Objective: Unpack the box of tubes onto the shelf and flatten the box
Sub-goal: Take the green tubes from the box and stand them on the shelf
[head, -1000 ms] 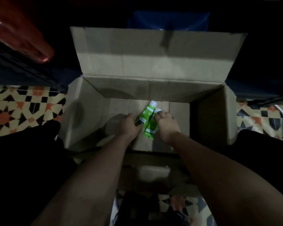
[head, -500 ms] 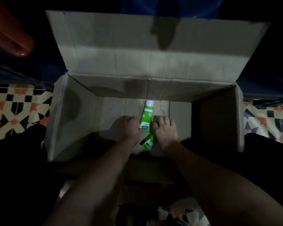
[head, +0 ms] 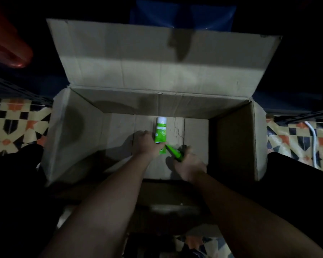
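Box (head: 231, 142) open on tiled floor, nearly unpacked: only two green tubes show at its bottom centre, left hand (head: 147, 144) gripping upright tube (head: 160, 132), right hand (head: 186, 164) at 4 o'clock holding second tube (head: 173, 151); shelving, flattening not yet done

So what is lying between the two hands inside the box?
In the head view, two green tubes: one lies flat beside the left hand, cap pointing away; the right hand grips the other, tilted.
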